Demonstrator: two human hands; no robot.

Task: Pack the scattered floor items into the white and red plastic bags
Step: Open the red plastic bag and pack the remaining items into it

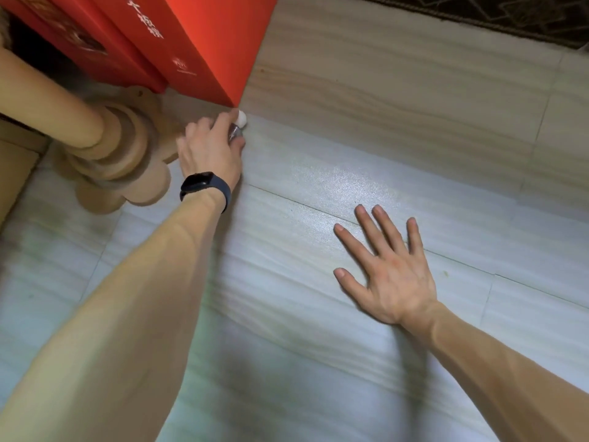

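Left hand (210, 148) is seen at centre left of the frame, fingers (223, 122) curled round a small bottle (237, 130) with a white cap. Body looks clear; contents cannot be told. Bottle is held low at the floor (382, 138), cap just beside the bottom corner of a red box (207, 43) in the upper left. A black wristband (205, 186) is worn on the left wrist. A turned wooden furniture leg (105, 138) is located left of that hand. Right hand (392, 275) is laid flat on the floor at lower right, fingers (371, 224) straight and spread wide, nothing held. A dark patterned rug (478, 11) is visible at the top right edge.
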